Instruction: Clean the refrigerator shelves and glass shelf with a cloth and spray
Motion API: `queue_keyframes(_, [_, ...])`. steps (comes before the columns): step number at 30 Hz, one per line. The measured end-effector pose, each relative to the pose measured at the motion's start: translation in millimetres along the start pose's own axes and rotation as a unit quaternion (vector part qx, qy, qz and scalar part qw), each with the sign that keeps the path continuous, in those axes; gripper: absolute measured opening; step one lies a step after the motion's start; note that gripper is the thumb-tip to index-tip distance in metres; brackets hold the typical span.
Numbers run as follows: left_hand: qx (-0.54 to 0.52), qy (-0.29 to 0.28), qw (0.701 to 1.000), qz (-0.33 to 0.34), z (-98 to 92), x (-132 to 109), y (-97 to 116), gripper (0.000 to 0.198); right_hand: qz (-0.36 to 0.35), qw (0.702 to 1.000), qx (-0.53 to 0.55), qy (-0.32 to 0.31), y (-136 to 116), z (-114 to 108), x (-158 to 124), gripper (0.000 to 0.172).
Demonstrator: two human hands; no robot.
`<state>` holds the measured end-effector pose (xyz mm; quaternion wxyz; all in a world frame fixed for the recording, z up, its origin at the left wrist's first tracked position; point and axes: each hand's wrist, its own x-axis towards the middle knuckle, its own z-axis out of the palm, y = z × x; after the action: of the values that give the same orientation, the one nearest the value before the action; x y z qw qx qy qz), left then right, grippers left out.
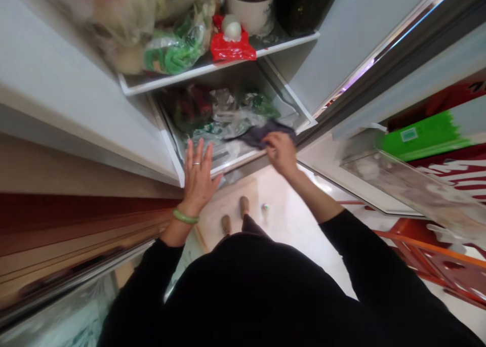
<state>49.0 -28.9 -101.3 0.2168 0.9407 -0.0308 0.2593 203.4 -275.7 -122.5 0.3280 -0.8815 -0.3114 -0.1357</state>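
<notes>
Fingers (199,152) of the left hand (197,177) are stretched out flat and slightly spread, palm down, pressed on the front rim of the drawer (235,161) near its left corner. It grips nothing. A ring (196,163) sits on one finger and a green bangle (185,216) circles the wrist.

The right hand (281,152) is closed, fingers curled around a cloth (256,134) at the drawer's front right corner.

The cloth is dark, a purplish grey, crumpled and limp. One end is bunched inside the right hand; the rest trails left from it, across the rim and onto the bags inside the drawer. It lies well to the right of the left hand, with bare rim between them.

The drawer is white, pulled out, and packed with clear plastic bags (228,120); something dark red (193,106) shows at its back left, something green (261,103) at its back right. Just above the drawer runs a shelf (159,82) bearing a green bag (170,51), a red bag (232,49) with a white ball (232,28) on it, and a white cup (248,14). Right of the drawer, the open door holds a green box (421,139). Below the drawer's front, two shoes (235,216) stand on the pale floor (288,220).
</notes>
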Motion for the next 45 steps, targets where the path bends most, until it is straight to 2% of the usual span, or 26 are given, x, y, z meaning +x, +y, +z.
queue_keyframes(2, [-0.002,0.017,1.0,0.006,-12.4,-12,1,0.083,0.088,0.994,-0.043,0.053,25,-12,8,0.031])
queue_keyframes(3, [-0.006,0.028,1.0,0.003,-17.9,-18,2,0.08,0.1,0.992,-0.05,0.056,24,-11,10,0.031])
queue_keyframes(4, [-0.012,0.04,0.999,-0.004,-22.6,-24,2,0.075,0.089,0.994,-0.043,0.042,11,-4,10,0.031])
queue_keyframes(5, [-0.02,0.053,0.998,-0.014,-26.8,-28,3,0.07,0.057,0.998,-0.023,0.013,-12,7,8,0.03])
queue_keyframes(7, [-0.036,0.082,0.995,-0.034,-34.4,-31,5,0.062,-0.024,0.997,0.04,-0.063,-75,36,-1,0.028])
queue_keyframes(9, [-0.049,0.106,0.992,-0.044,-42.5,-29,11,0.055,-0.086,0.98,0.117,-0.136,-139,62,-14,0.027])
queue_keyframes(11, [-0.057,0.121,0.99,-0.042,-51.5,-26,19,0.05,-0.106,0.953,0.191,-0.211,-180,78,-27,0.021])
queue_keyframes(12, [-0.062,0.122,0.99,-0.04,-55.9,-24,22,0.048,-0.1,0.935,0.229,-0.25,-188,82,-33,0.02])
queue_keyframes(13, [-0.069,0.121,0.99,-0.038,-59.6,-24,25,0.046,-0.085,0.918,0.265,-0.284,-189,83,-39,0.019])
queue_keyframes(15, [-0.087,0.118,0.989,-0.036,-64.2,-26,29,0.041,-0.022,0.893,0.316,-0.321,-171,80,-47,0.022])
queue_keyframes(19, [-0.107,0.11,0.986,-0.056,-60.7,-41,22,0.035,0.128,0.883,0.325,-0.314,-98,55,-51,0.019])
queue_keyframes(22, [-0.107,0.119,0.984,-0.084,-55.5,-51,14,0.033,0.18,0.847,0.368,-0.338,-42,32,-50,0.026])
queue_keyframes(23, [-0.108,0.127,0.982,-0.091,-54.4,-53,12,0.033,0.191,0.848,0.367,-0.333,-27,25,-51,0.03])
queue_keyframes(26, [-0.115,0.139,0.978,-0.103,-51.3,-57,11,0.031,0.205,0.882,0.312,-0.287,0,8,-55,0.033])
queue_keyframes(28, [-0.134,0.121,0.979,-0.097,-45.6,-58,15,0.029,0.205,0.894,0.3,-0.262,-1,0,-57,0.032])
queue_keyframes(30, [-0.174,0.071,0.979,-0.085,-35.1,-59,22,0.033,0.201,0.897,0.32,-0.229,-16,-8,-56,0.035])
queue_keyframes(32, [-0.231,-0.003,0.97,-0.081,-21.2,-60,29,0.055,0.189,0.885,0.375,-0.2,-39,-13,-50,0.042])
queue_keyframes(34, [-0.298,-0.068,0.947,-0.095,-7.9,-58,35,0.079,0.187,0.859,0.441,-0.178,-66,-15,-39,0.048])
queue_keyframes(36, [-0.347,-0.073,0.927,-0.127,0.2,-51,37,0.076,0.199,0.827,0.5,-0.165,-91,-13,-26,0.052])
queue_keyframes(38, [-0.368,-0.023,0.917,-0.156,1.5,-37,33,0.062,0.192,0.806,0.542,-0.144,-112,-10,-12,0.057])
queue_keyframes(40, [-0.372,0.02,0.913,-0.167,-2.5,-19,26,0.052,0.134,0.823,0.541,-0.111,-129,-8,3,0.059])
queue_keyframes(42, [-0.356,0.018,0.921,-0.159,-8.4,-3,17,0.045,0.056,0.872,0.482,-0.069,-139,-9,18,0.052])
queue_keyframes(44, [-0.294,0.031,0.945,-0.138,-13.4,5,11,0.044,0.015,0.917,0.399,-0.011,-142,-12,35,0.044])
queue_keyframes(45, [-0.248,0.058,0.959,-0.123,-15.0,7,8,0.045,0.009,0.931,0.365,0.012,-142,-12,42,0.044])
